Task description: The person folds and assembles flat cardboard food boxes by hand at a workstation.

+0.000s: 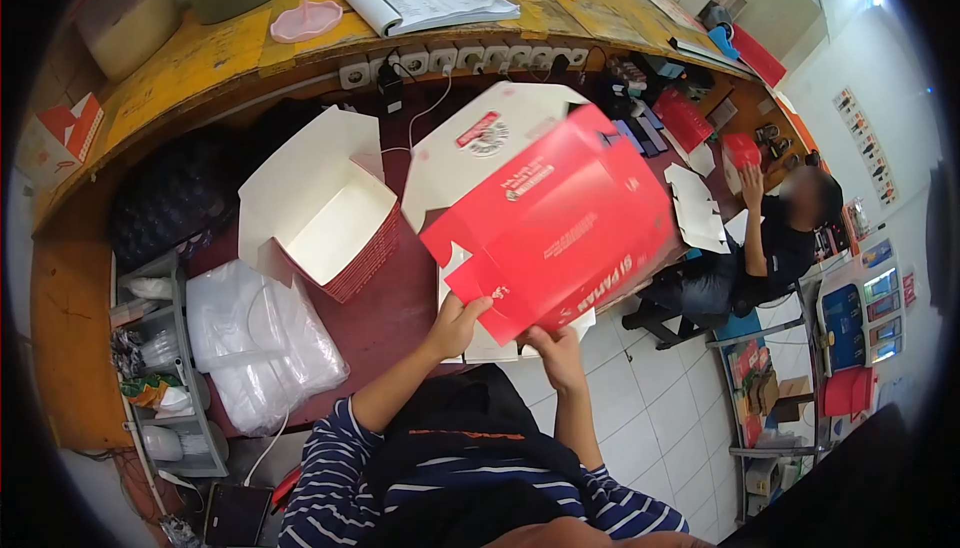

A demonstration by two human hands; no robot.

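Table: dark red and smooth, a bare patch of the table (pixel 375 338) showing between box and plastic; much of the rest is covered.
Shelf: the yellow wooden shelf (pixel 215 60) is scuffed and patchy; its ends fade into the dark lens edge.
Red carton: flat, glossy red carton (pixel 575 223) with white lettering, some too blurred to read; tilted above the table, directly in front of both hands.
White card: the pale, angular card (pixel 455 163) behind the carton is partly covered by it.
Open box: white inside, red patterned outside, flap raised; the open box (pixel 345 223) stands left of the carton.
Plastic: clear, crinkled plastic (pixel 260 343) in a soft stack.
Left hand: the left hand (pixel 461 324) pinches the carton's near-left corner, thumb on the printed face, fingertips hidden behind.
Right hand: the right hand (pixel 556 353) touches its near edge; cannot tell whether it grips.
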